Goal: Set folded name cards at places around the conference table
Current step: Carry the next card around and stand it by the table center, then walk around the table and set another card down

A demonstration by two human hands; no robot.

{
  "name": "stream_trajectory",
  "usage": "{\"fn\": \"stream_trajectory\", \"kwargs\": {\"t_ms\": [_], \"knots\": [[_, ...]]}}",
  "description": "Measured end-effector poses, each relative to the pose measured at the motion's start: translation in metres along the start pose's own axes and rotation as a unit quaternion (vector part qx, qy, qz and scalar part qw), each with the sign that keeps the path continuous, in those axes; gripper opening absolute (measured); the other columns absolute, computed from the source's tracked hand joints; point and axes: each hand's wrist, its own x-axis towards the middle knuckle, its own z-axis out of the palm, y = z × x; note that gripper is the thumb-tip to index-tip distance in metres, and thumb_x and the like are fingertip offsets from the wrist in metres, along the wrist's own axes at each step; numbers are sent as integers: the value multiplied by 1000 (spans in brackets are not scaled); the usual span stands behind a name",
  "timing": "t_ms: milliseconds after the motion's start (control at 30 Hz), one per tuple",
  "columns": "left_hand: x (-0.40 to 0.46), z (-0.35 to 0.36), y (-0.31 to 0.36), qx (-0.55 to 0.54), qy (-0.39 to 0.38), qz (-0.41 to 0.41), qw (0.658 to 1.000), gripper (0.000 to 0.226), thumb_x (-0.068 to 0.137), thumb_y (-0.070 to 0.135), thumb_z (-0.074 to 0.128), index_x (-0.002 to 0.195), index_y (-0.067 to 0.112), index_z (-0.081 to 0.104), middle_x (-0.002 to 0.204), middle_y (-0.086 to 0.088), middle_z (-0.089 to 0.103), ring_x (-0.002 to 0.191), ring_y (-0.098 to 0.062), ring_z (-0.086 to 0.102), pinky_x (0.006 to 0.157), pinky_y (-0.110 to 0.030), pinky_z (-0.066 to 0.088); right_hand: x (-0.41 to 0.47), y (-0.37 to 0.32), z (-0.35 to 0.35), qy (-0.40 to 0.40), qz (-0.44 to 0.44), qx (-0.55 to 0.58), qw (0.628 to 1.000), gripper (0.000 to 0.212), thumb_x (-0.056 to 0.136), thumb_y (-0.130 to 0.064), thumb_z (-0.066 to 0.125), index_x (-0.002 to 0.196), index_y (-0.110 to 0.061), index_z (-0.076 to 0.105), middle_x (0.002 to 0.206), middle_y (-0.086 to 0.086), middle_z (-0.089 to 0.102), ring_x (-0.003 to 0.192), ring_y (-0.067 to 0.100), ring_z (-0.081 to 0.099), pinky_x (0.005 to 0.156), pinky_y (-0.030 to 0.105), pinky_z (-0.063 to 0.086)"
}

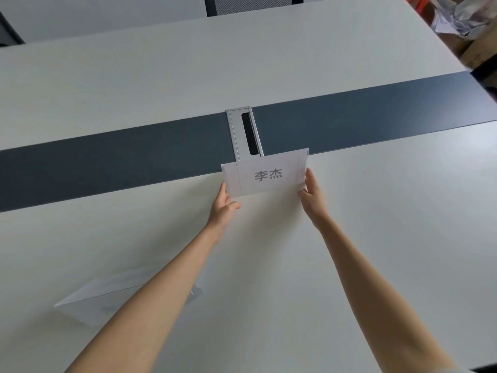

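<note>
While both arms reach out over the white table [376,211], the left hand [223,204] and right hand [313,196] pinch the two short ends of a name card [265,175] printed with two characters, held between them. Just beyond the hands runs a dark strip [134,157] with a cable slot [246,133]. A second card [88,300] lies beneath the left forearm.

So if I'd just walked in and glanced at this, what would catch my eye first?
Probably the white name card with dark printed characters, held at mid-table by its two ends between the left hand and right hand. Just behind it a dark band crosses the pale table, broken by a grey cable hatch. A second folded card lies nearer, under the left forearm.
</note>
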Motion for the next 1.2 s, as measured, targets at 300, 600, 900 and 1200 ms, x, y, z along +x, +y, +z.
{"fn": "stream_trajectory", "kwargs": {"t_ms": [300,600,900,1200], "knots": [[-46,-38,16,56,47,17,997,25,87,11,42,107,13,58,111,-6,63,110,-22,58,92,-34,45,-72,2,29,8,63,20,998,45,85,0,41,129,-10,42,131,14,53,115,27,53,101,43,43],[-164,-163,-25,122,253,173,944,23,87,5,44,98,14,62,99,1,65,98,-12,59,79,-4,42,-179,-11,112,-356,-29,-39,933,80,85,-26,61,144,-29,8,129,3,48,120,18,49,99,29,39],[-218,-216,-115,40,385,155,909,24,86,-6,44,103,5,57,108,-14,62,101,-23,57,75,2,40,-187,-34,178,-319,-100,32,942,90,72,-21,75,143,-29,19,143,-20,22,134,2,23,110,25,23],[-178,-269,-140,67,163,77,981,52,87,6,52,135,12,33,129,-15,49,111,-22,52,91,-26,38,-231,-19,194,-183,-54,93,977,39,63,-28,73,97,-35,55,100,-3,60,84,13,57,70,24,49]]}}
